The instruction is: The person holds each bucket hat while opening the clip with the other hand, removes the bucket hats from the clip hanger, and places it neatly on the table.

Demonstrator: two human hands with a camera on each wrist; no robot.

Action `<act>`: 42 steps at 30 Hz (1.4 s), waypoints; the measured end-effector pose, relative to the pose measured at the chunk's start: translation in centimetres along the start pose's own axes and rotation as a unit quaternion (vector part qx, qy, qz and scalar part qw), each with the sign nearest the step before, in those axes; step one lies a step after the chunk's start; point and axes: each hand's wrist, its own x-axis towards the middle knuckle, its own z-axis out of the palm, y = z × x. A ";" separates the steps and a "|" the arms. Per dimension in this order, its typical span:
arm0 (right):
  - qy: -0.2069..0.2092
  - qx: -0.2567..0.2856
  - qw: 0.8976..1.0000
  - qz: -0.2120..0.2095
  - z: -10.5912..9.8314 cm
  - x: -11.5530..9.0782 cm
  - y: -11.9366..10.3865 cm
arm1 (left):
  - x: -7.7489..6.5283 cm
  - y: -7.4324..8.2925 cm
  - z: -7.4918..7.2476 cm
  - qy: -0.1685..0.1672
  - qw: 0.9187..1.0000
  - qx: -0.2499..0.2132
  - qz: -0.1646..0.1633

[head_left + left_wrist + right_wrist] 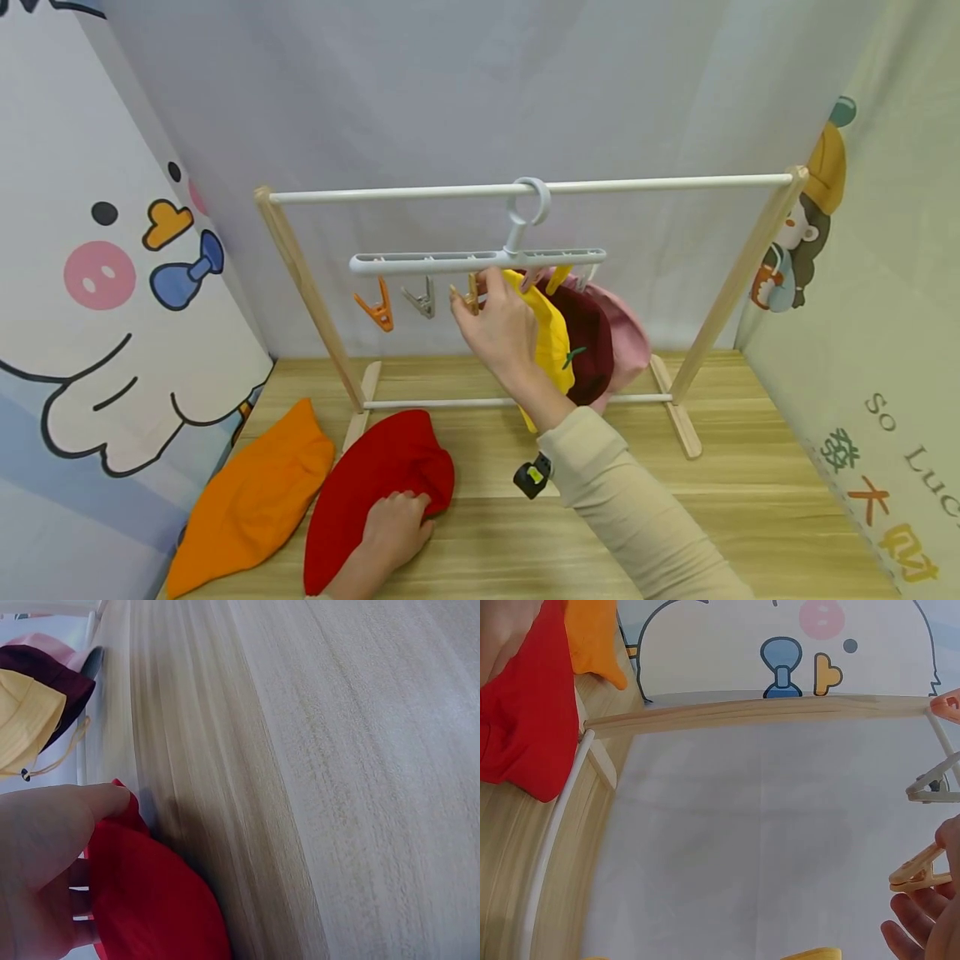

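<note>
My left hand [393, 529] grips a red bucket hat [367, 475] lying on the table; in the left wrist view its thumb and fingers are on the fabric. Under the white hanger [427, 265], my right hand [498, 329] pinches a tan clothespin [911, 883], whose jaws look closed with no fabric between them. Beside that hand, a yellow hat [553, 333], a maroon hat [596, 333] and a pink hat [628, 333] hang from the hanger. Farther left dangle an orange clothespin [378, 308] and a grey clothespin [422, 298], holding nothing.
The hanger hooks over the white top rod [660, 185] of a wooden-legged rack. An orange bucket hat [255, 492] lies left of the red one. A lower rod [442, 403] crosses near the tabletop. A patterned panel [862, 350] borders the right side.
</note>
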 end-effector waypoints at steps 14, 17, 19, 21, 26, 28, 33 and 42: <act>-0.004 0.002 1.000 -0.001 0.0 -0.1 0.0 | 0.3 -0.1 -1.3 -0.001 1.000 -0.017 -0.007; -0.007 0.006 1.000 -0.001 0.0 -0.1 0.0 | 0.4 -0.3 -1.6 0.001 1.000 -0.024 -0.011; -0.007 0.007 1.000 -0.001 0.0 -0.1 0.0 | 0.5 -0.4 -1.8 0.002 0.999 -0.029 -0.014; -0.009 0.008 1.000 -0.001 0.0 -0.1 0.0 | 0.6 -0.6 -2.0 0.010 0.999 -0.029 -0.015; -0.011 0.007 1.000 -0.005 -0.1 0.0 -0.1 | 0.8 -0.9 -2.8 0.044 0.999 -0.028 -0.012; -0.011 0.005 1.000 -0.005 -0.1 0.0 -0.1 | 0.8 -0.9 -3.1 0.054 0.998 -0.030 -0.011; -0.007 0.001 1.000 -0.009 -0.1 0.0 -0.2 | 0.8 -1.1 -3.7 0.061 0.997 -0.036 -0.015; -0.009 0.005 1.000 -0.015 0.0 0.0 -0.2 | 1.1 -1.4 -4.1 0.086 0.995 -0.043 -0.014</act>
